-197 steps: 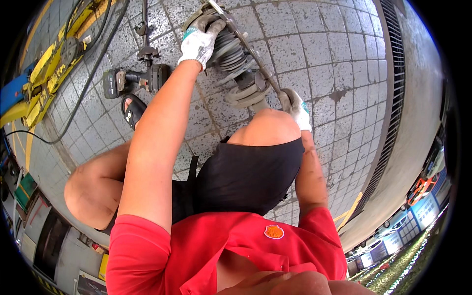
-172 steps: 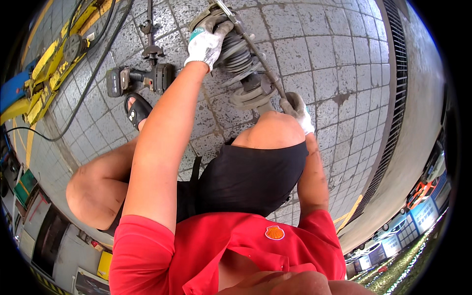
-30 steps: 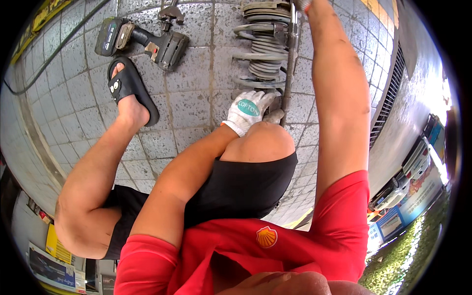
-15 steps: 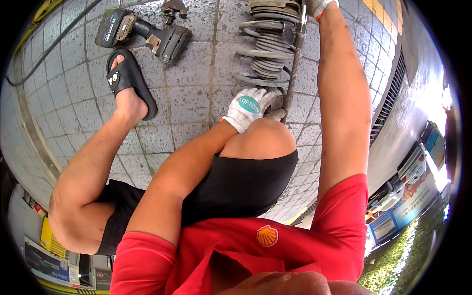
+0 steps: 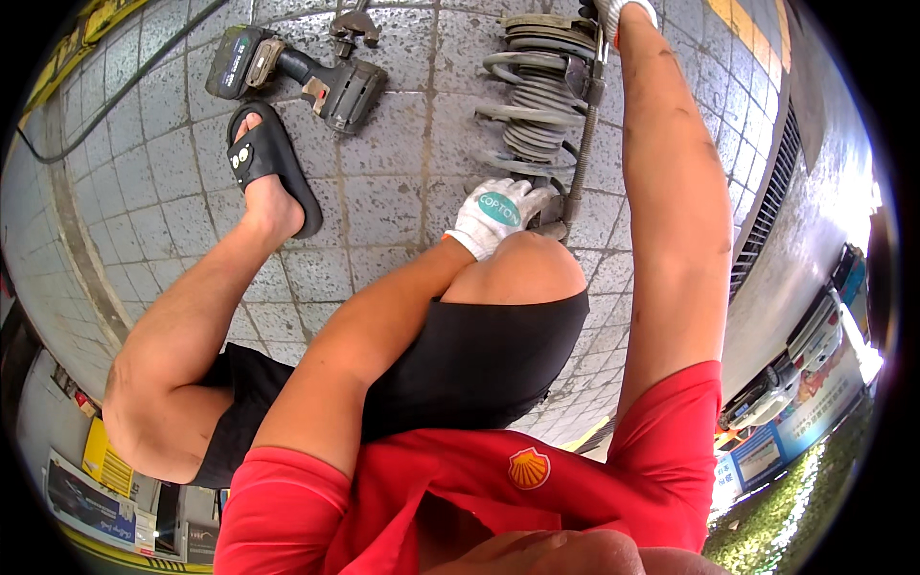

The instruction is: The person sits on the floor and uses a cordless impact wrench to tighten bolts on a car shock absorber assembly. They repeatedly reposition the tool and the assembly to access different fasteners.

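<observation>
The person's left hand [image 5: 498,213], in a white knitted glove with a green oval patch, lies back upward with its fingers bent over the lower end of a grey metal strut with a coil spring [image 5: 537,115]. The fingers touch it, but the underside of the hand is hidden, so I cannot tell whether the grip is closed. The bare bent knee [image 5: 532,264] sits just below this hand and covers part of the strut's foot.

The right hand [image 5: 621,13], gloved in white, is at the upper end of a long threaded metal rod [image 5: 585,158] that runs along the right side of the spring. The top edge cuts this hand off; its fingers are dark and hard to make out, and I cannot tell how far they are open or closed.

The strut lies on grey tiles [image 5: 383,206], in front of the knee. Well to its left lies a black and grey cordless power tool [image 5: 347,96], near a black open-toed sandal [image 5: 261,158]. Just above the tool is a dark hooked metal piece [image 5: 356,27], cut off by the top edge. At the lower left, a yellow slatted object [image 5: 107,460] is too small to tell whether it is a container.
</observation>
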Available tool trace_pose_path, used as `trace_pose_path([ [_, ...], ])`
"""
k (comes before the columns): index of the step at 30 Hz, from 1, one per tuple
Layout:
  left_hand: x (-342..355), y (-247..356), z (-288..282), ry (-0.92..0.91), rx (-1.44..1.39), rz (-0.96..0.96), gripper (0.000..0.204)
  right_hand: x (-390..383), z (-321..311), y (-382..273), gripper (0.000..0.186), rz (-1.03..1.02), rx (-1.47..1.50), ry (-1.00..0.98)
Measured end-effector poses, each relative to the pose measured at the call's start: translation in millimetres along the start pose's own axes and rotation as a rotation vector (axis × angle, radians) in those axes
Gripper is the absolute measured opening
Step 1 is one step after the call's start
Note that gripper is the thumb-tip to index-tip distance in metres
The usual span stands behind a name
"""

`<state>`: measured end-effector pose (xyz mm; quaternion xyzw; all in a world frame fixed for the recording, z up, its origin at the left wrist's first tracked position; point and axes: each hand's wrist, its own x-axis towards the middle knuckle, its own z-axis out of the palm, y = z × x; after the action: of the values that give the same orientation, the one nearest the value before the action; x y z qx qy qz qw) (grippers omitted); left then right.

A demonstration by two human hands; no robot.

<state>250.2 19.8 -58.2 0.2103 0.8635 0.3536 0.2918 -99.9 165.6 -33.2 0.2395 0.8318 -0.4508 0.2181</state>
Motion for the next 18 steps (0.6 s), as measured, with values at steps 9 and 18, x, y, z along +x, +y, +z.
trace_pose_path([
  [9,-0.3,6.1,-9.7,0.012,-0.105,-0.024,0.042,23.2,10.0,14.6,0.031,-0.056,-0.087,0.027],
  [18,-2.4,-2.7,3.2,0.155,-0.212,-0.03,0.042,-7.2,6.7,-11.1,0.034,0.144,0.131,-0.04],
])
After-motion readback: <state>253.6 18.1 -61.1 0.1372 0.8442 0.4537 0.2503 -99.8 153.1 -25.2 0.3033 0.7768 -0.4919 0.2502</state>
